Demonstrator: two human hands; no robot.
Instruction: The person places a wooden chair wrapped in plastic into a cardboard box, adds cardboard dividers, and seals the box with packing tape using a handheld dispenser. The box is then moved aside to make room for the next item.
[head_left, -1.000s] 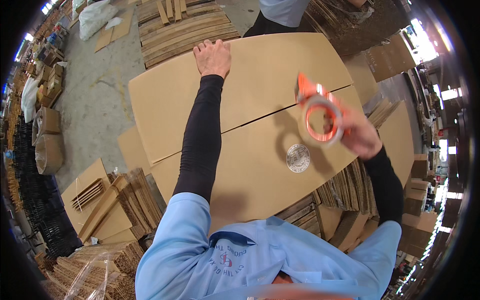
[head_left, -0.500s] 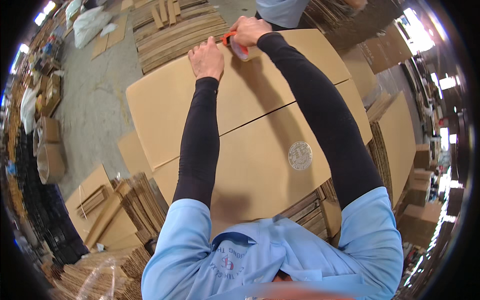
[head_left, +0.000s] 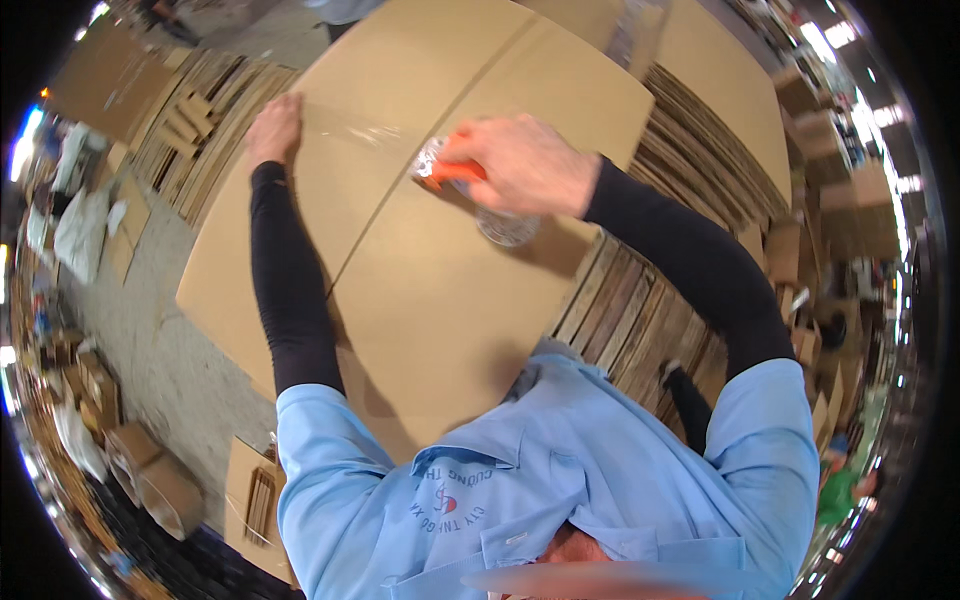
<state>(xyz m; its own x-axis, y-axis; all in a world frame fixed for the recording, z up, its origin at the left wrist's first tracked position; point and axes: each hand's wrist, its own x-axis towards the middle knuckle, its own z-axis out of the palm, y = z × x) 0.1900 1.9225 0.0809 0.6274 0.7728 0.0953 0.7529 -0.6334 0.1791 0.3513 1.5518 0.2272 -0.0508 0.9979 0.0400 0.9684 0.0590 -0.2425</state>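
A large brown cardboard box (head_left: 440,300) lies in front of me, a seam running across its top. My right hand (head_left: 530,165) is closed around an orange tape dispenser (head_left: 455,172), just over the top near the seam. From the dispenser a clear strip of tape (head_left: 360,130) stretches toward the box's left edge. There, my left hand (head_left: 277,128) rests with its fingers laid against the cardboard, holding nothing I can make out. A round printed seal (head_left: 507,228) shows partly below my right hand.
Stacked flat cardboard (head_left: 690,150) stands to the right, beside wooden slats (head_left: 635,320). Another slatted wooden stack (head_left: 205,125) sits at the far left, near white plastic bags (head_left: 85,235). Another person (head_left: 345,10) is at the top edge; someone in green (head_left: 838,492) is at the right.
The box appears turned in the view, its seam now steeper. My right hand has drawn the dispenser away from the edge toward me, and a tape strip now shows. My left hand sits farther left.
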